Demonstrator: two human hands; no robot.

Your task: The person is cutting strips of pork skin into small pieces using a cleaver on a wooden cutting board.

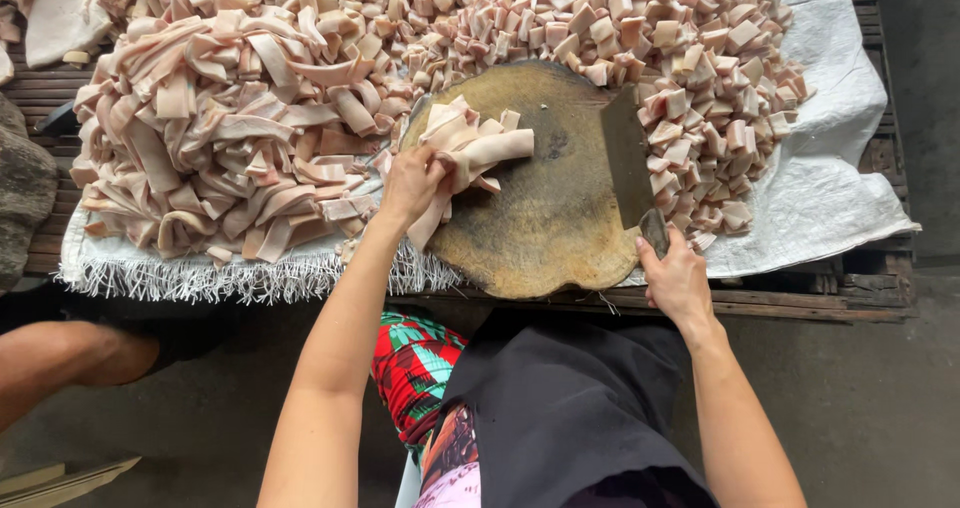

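I'm looking down on a wooden pallet (860, 293), dark and weathered, slats showing along its near edge. Over it lies a white woven sheet (830, 183), frayed at the front. Below the pallet, grey concrete floor (880, 408) in flat daylight. Left of it, pale boards (60, 480).

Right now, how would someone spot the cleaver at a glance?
Find the round wooden chopping block in the middle. The cleaver stands at its right edge, gripped by the right hand. It is the only dark, flat metal blade among pale meat pieces.
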